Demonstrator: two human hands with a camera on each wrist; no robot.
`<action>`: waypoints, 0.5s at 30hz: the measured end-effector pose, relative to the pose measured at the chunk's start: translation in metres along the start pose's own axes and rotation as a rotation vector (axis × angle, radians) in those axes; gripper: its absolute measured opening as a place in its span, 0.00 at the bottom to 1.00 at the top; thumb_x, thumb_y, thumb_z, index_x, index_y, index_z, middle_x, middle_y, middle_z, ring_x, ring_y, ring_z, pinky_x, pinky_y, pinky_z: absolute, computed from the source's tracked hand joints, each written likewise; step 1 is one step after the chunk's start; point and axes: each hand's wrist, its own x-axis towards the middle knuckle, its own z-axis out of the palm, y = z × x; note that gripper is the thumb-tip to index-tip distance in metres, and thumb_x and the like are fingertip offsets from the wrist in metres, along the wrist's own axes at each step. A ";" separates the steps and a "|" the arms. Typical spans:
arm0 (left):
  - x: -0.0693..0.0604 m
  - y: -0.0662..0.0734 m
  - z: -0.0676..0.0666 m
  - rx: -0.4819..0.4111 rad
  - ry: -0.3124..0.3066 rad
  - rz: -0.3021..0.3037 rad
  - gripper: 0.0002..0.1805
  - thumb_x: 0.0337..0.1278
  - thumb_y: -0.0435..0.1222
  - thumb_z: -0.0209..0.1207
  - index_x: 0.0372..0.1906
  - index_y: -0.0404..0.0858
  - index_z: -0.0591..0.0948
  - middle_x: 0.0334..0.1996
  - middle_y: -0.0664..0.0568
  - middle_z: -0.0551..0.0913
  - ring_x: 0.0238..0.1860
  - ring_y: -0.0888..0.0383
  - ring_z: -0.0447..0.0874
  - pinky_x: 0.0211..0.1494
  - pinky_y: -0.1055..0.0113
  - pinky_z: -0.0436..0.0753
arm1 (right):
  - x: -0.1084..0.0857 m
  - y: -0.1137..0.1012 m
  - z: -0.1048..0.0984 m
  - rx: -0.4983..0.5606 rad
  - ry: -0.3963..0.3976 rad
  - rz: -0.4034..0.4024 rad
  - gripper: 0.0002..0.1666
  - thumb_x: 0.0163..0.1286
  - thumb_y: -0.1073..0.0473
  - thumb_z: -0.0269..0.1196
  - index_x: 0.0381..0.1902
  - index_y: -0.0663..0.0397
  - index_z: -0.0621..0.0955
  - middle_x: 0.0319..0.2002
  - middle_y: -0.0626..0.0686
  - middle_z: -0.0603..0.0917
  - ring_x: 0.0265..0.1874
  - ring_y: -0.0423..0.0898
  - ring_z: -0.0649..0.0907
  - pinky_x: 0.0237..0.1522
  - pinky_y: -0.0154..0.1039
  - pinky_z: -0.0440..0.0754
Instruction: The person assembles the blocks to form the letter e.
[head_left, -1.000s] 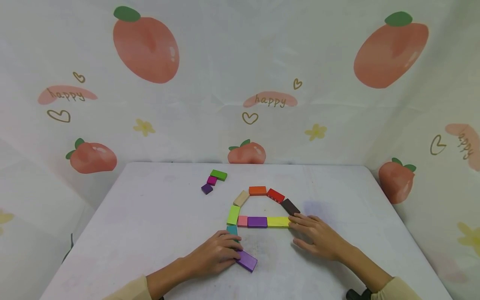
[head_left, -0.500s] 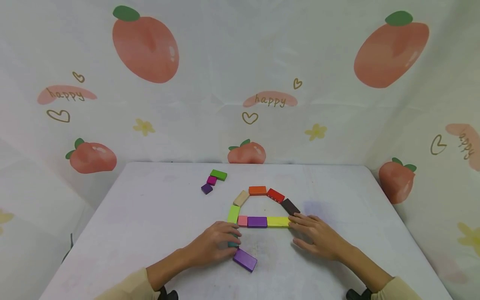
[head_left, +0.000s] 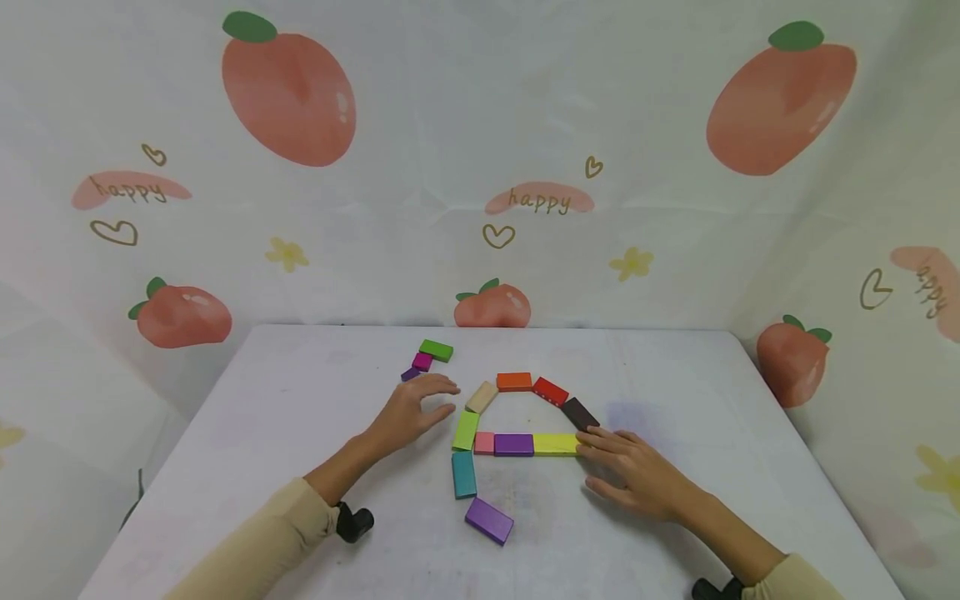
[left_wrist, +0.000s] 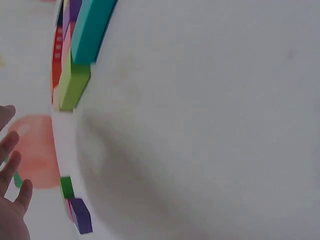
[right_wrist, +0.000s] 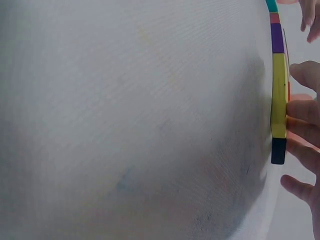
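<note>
My left hand [head_left: 405,417] hovers with loosely extended fingers beside the purple, magenta and green block group, holding nothing. Its fingers partly hide the dark purple block [head_left: 410,375] in the head view. Fingertips of my right hand [head_left: 637,473] rest at the right end of the yellow block [head_left: 555,445]. In the right wrist view a dark block [right_wrist: 278,151] adjoins the yellow one. The row continues left with a purple block [head_left: 513,445] and a pink block [head_left: 484,442]. A lime block [head_left: 466,431], a teal block [head_left: 464,475] and a light purple block [head_left: 490,521] run down its left side.
Tan [head_left: 482,397], orange [head_left: 513,382], red [head_left: 551,391] and dark brown [head_left: 581,413] blocks arch above the row. Magenta [head_left: 422,362] and green [head_left: 436,350] blocks lie farther back on the white table [head_left: 315,392]. A fruit-print cloth [head_left: 405,250] hangs behind.
My left hand has let go of the teal block and moved up and left toward the loose blocks. The teal block now lies uncovered below the lime one. My right hand has stayed still.
</note>
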 end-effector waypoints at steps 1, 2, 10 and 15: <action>0.004 -0.004 -0.001 0.002 0.020 -0.008 0.16 0.54 0.29 0.70 0.49 0.32 0.86 0.47 0.47 0.88 0.55 0.49 0.83 0.58 0.52 0.81 | 0.000 0.000 0.000 -0.002 0.000 -0.002 0.30 0.65 0.46 0.67 0.62 0.51 0.81 0.65 0.52 0.78 0.65 0.54 0.76 0.59 0.62 0.75; 0.008 -0.008 -0.002 0.003 0.039 -0.017 0.16 0.53 0.28 0.70 0.49 0.31 0.86 0.47 0.46 0.87 0.55 0.48 0.83 0.58 0.51 0.81 | 0.000 0.000 0.000 -0.002 0.002 -0.003 0.30 0.65 0.46 0.67 0.62 0.52 0.81 0.65 0.52 0.78 0.65 0.54 0.76 0.59 0.62 0.75; 0.026 -0.037 -0.002 0.004 0.137 -0.239 0.19 0.57 0.31 0.69 0.54 0.31 0.83 0.49 0.37 0.84 0.45 0.42 0.79 0.54 0.49 0.82 | -0.002 0.000 -0.001 -0.007 0.008 -0.010 0.30 0.65 0.46 0.68 0.62 0.51 0.81 0.65 0.52 0.78 0.65 0.53 0.75 0.60 0.61 0.75; 0.033 -0.046 -0.001 -0.035 0.126 -0.333 0.23 0.59 0.32 0.67 0.59 0.31 0.80 0.56 0.37 0.82 0.53 0.42 0.79 0.57 0.49 0.81 | -0.001 0.000 0.000 -0.004 0.009 -0.006 0.30 0.65 0.46 0.68 0.62 0.51 0.81 0.65 0.52 0.78 0.65 0.53 0.76 0.60 0.62 0.75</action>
